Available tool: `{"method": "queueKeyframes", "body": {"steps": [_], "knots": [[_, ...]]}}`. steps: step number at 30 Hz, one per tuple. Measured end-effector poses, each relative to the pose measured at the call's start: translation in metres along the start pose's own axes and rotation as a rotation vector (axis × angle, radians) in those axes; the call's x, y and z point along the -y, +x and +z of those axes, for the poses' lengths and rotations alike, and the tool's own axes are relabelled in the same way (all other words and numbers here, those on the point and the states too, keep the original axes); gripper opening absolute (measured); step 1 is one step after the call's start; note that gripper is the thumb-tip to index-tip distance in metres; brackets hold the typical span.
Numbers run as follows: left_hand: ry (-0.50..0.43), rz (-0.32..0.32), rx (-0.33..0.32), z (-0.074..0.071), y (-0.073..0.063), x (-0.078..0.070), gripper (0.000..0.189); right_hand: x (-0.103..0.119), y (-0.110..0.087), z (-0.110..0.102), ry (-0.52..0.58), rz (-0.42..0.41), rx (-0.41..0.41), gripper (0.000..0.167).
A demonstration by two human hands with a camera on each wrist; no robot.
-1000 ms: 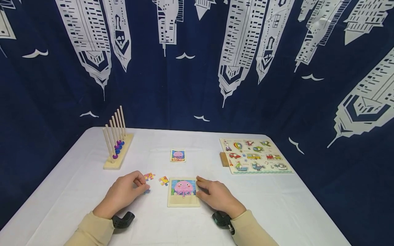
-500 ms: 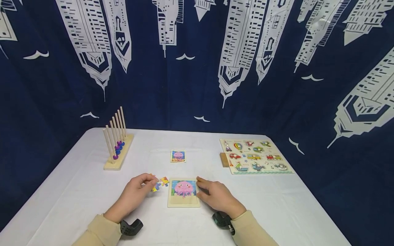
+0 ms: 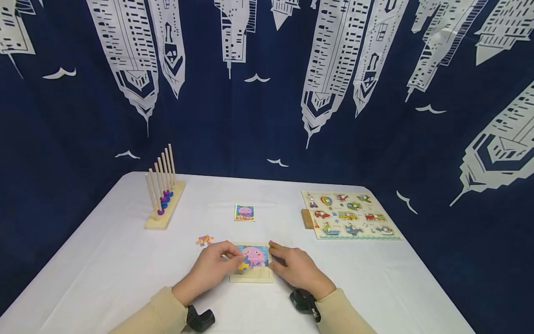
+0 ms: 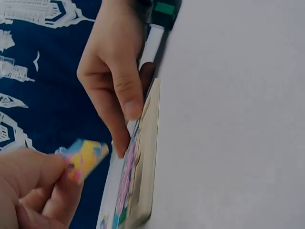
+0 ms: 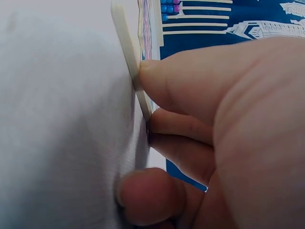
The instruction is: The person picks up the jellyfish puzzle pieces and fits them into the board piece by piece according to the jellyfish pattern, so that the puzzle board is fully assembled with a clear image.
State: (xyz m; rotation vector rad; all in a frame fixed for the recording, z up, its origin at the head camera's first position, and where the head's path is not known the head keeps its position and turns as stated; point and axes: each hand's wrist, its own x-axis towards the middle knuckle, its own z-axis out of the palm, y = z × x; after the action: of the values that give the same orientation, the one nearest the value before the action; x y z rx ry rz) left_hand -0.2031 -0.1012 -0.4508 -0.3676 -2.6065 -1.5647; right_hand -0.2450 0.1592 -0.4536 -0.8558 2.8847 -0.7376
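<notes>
My left hand [image 3: 214, 266] pinches a jigsaw piece [image 4: 87, 157] coloured yellow, blue and pink between thumb and fingers. In the head view it overlaps the lower left of a wooden jigsaw tray [image 3: 252, 277]. Assembled pieces showing a pink octopus [image 3: 255, 255] fill the tray's upper part, while bare wood shows along the bottom. My right hand [image 3: 301, 268] holds the tray's right side, thumb [image 5: 155, 78] against the edge and fingers near the far corner. A loose red and yellow jigsaw piece [image 3: 204, 240] lies beyond the left hand.
A picture card [image 3: 244, 213] with the same octopus lies behind the tray. A wooden peg stand [image 3: 156, 223] with purple and blue beads is at the far left. On the right, a vehicle peg puzzle board [image 3: 352, 215] leans over a brown wooden block [image 3: 307, 219].
My left hand has moved right with the jigsaw piece, from the loose pieces to over the tray. Another loose piece is now hidden behind it. The right hand stays at the tray.
</notes>
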Motion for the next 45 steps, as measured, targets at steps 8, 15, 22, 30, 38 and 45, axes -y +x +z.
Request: {"method": "queueKeyframes", "body": {"steps": [8,15,22,30,38,45], "knots": [[0.072,0.011,0.097,0.025,0.012,-0.006,0.007,-0.001,0.000,-0.001,-0.006,-0.022,-0.004,0.044],[0.173,-0.007,0.063,0.038,0.013,-0.009,0.011,0.001,-0.001,0.001,-0.001,-0.035,-0.001,0.043],[0.300,0.102,0.028,0.045,0.011,-0.007,0.014,0.001,0.000,0.000,-0.020,-0.031,-0.003,0.043],[0.357,0.099,0.018,0.050,0.010,-0.007,0.010,-0.001,-0.001,0.000,-0.013,-0.027,-0.011,0.042],[0.502,0.250,0.050,0.053,0.003,-0.013,0.019,-0.001,-0.003,-0.001,-0.018,-0.029,-0.020,0.042],[0.542,0.296,0.031,0.055,0.003,-0.015,0.017,-0.001,-0.005,-0.003,-0.023,-0.032,-0.023,0.042]]}}
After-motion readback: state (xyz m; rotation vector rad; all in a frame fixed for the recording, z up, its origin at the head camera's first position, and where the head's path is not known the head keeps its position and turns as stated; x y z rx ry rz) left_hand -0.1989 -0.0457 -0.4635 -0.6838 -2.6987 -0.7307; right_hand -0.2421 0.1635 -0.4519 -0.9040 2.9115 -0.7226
